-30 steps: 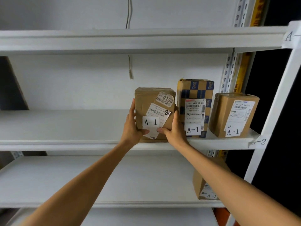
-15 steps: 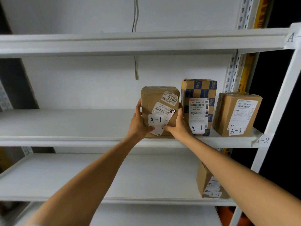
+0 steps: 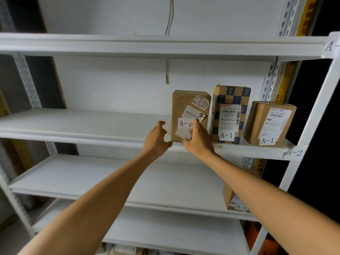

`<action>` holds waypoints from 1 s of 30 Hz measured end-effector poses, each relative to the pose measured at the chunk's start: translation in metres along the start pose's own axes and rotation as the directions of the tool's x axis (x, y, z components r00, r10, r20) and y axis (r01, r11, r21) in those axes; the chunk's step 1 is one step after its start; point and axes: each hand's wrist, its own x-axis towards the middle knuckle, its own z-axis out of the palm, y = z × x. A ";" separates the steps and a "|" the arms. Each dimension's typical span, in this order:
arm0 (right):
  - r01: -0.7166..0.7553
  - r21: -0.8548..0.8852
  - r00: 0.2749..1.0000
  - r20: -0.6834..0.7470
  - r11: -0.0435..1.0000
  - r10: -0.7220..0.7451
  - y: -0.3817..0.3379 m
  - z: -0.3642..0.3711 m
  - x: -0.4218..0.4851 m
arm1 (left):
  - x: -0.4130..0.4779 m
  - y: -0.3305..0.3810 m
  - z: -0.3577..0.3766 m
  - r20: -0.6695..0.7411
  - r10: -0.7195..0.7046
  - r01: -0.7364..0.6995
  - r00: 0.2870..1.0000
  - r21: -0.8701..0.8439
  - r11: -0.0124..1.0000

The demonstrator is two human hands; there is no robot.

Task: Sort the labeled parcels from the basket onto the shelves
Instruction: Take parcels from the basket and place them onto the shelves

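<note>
Head view: the main risk here was the brown parcel [image 3: 187, 105] tipping. It stood upright and tall near the front lip of the shelf [image 3: 82, 133]. A knuckle catching its lower corner could have rocked it forward off the edge, or sideways into the checkered box [image 3: 230, 100] just beside it. A second risk was a sorting slip. The parcels read A-1, while a tag [image 3: 295, 153] on the post by this shelf's edge read A-2, and I could not tell which tier that tag marked.

The left hand [image 3: 156, 138] was empty, its fingers [image 3: 161, 124] loosely curled around nothing. The parcel stood just to the right of them, with a narrow gap showing between the fingertips and the cardboard's left side.

The right hand [image 3: 199, 140] was spread in front of the parcel's lower face, and one raised finger [image 3: 194, 124] covered part of the white A-1 sticker. Its fingers were bent only a little and wrapped around nothing I could see. Whether the tips touched the cardboard could not be told. The parcel lay directly behind and above that hand, resting on the shelf under its own weight. The checkered box stood just past the hand's outer side.
</note>
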 end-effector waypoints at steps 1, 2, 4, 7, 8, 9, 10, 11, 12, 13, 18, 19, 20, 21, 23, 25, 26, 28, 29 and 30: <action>0.013 0.023 0.999 0.030 1.000 -0.014 -0.009 0.005 -0.005 | -0.010 -0.007 -0.009 0.005 0.001 -0.001 1.000 0.045 0.999; 0.025 0.029 0.998 0.063 0.999 -0.027 -0.019 0.012 -0.011 | -0.021 -0.016 -0.019 0.007 -0.005 0.004 1.000 0.084 0.996; 0.065 0.020 0.989 0.134 0.998 -0.067 -0.040 0.030 -0.022 | -0.045 -0.036 -0.042 0.012 -0.043 0.041 0.999 0.143 0.989; 0.135 0.036 0.946 0.292 0.990 -0.140 -0.074 0.064 -0.044 | -0.087 -0.072 -0.082 0.045 -0.152 0.135 0.987 0.272 0.953; 0.178 0.038 0.915 0.360 0.983 -0.180 -0.088 0.076 -0.053 | -0.103 -0.085 -0.096 0.052 -0.195 0.168 0.979 0.328 0.930; 0.231 0.041 0.875 0.429 0.972 -0.226 -0.102 0.087 -0.062 | -0.119 -0.097 -0.109 0.051 -0.240 0.204 0.969 0.375 0.904; 0.286 0.047 0.826 0.494 0.957 -0.272 -0.117 0.099 -0.070 | -0.138 -0.109 -0.124 0.046 -0.291 0.248 0.956 0.412 0.877; 0.335 0.062 0.778 0.545 0.940 -0.313 -0.133 0.110 -0.079 | -0.157 -0.120 -0.138 0.039 -0.343 0.291 0.938 0.443 0.848; 0.373 0.083 0.733 0.584 0.924 -0.349 -0.148 0.121 -0.088 | -0.176 -0.131 -0.151 0.036 -0.392 0.330 0.919 0.473 0.817; 0.415 0.110 0.691 0.608 0.903 -0.391 -0.164 0.131 -0.096 | -0.195 -0.140 -0.164 0.029 -0.436 0.364 0.900 0.501 0.785; 0.661 0.256 0.431 0.640 0.705 -0.637 -0.236 0.177 -0.135 | -0.284 -0.165 -0.221 -0.163 -0.613 0.594 0.773 0.522 0.612; 0.688 0.293 0.380 0.635 0.665 -0.673 -0.249 0.183 -0.141 | -0.300 -0.166 -0.230 -0.202 -0.638 0.637 0.743 0.504 0.582; 0.709 0.329 0.329 0.628 0.624 -0.705 -0.261 0.189 -0.148 | -0.314 -0.167 -0.239 -0.233 -0.664 0.676 0.710 0.488 0.552; 0.726 0.362 0.277 0.624 0.585 -0.731 -0.272 0.194 -0.155 | -0.327 -0.166 -0.246 -0.258 -0.688 0.709 0.678 0.475 0.521; 0.748 0.423 0.169 0.624 0.511 -0.763 -0.294 0.202 -0.170 | -0.350 -0.163 -0.258 -0.303 -0.730 0.768 0.613 0.445 0.460; 0.763 0.477 0.063 0.617 0.437 -0.784 -0.312 0.207 -0.185 | -0.370 -0.157 -0.263 -0.361 -0.751 0.819 0.552 0.403 0.408; 0.768 0.503 0.012 0.607 0.396 -0.794 -0.319 0.209 -0.192 | -0.380 -0.152 -0.263 -0.393 -0.758 0.844 0.520 0.374 0.385; 0.775 0.554 -0.087 0.572 0.305 -0.816 -0.330 0.210 -0.208 | -0.403 -0.143 -0.257 -0.440 -0.778 0.888 0.449 0.317 0.333; 0.776 0.576 -0.138 0.553 0.257 -0.822 -0.334 0.210 -0.217 | -0.415 -0.138 -0.253 -0.448 -0.794 0.907 0.410 0.293 0.303; 0.772 0.599 -0.190 0.534 0.210 -0.824 -0.338 0.209 -0.226 | -0.428 -0.133 -0.247 -0.450 -0.813 0.924 0.370 0.268 0.272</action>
